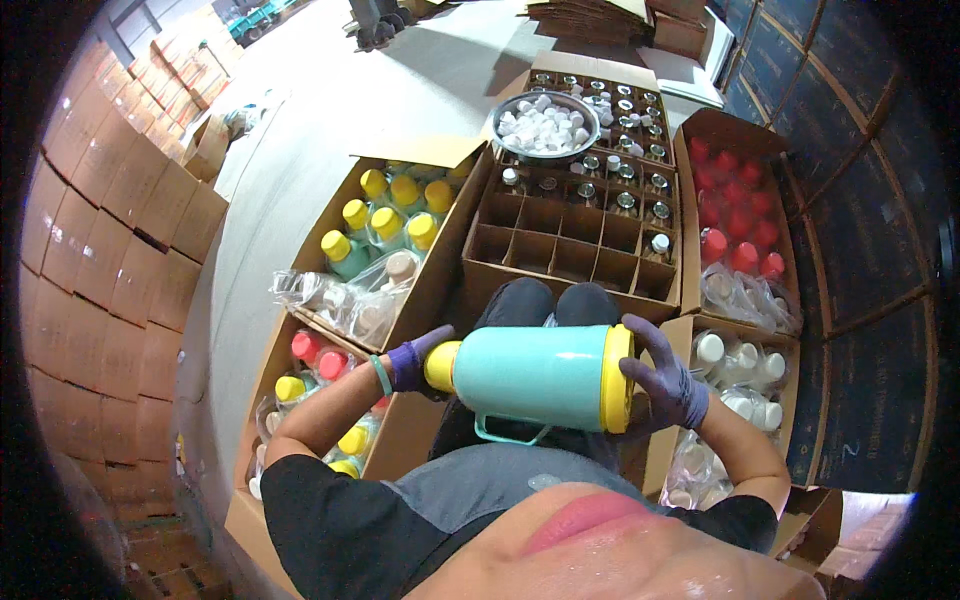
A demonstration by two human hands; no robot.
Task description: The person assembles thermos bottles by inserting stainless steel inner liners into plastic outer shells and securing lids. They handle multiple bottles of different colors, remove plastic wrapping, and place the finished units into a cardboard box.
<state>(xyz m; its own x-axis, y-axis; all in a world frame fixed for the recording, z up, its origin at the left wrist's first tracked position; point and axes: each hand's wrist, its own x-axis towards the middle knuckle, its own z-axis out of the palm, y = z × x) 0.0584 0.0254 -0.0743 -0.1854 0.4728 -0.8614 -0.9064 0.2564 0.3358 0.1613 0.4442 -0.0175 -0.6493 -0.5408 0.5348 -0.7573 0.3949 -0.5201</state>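
Observation:
A turquoise thermos jug [535, 372] lies sideways above my lap, its looped handle hanging toward me. My left hand [415, 362], in a purple glove, is wrapped round the yellow cap at one end. At the other end my right hand [665, 378], gloved too, grips the yellow base with fingers spread over its edge. Just beyond my knees stands a divided carton [560, 270] with glass flask necks in its far cells and bare cells at the near side. A metal bowl [545, 150] of small white caps rests on top of it.
To the left, an open carton [425, 275] holds turquoise jugs with yellow caps; below it another box has red and yellow caps. On the right are a box of red-capped jugs [745, 255] and one of white-capped jugs [738, 350]. Stacked cartons [110, 250] wall both sides.

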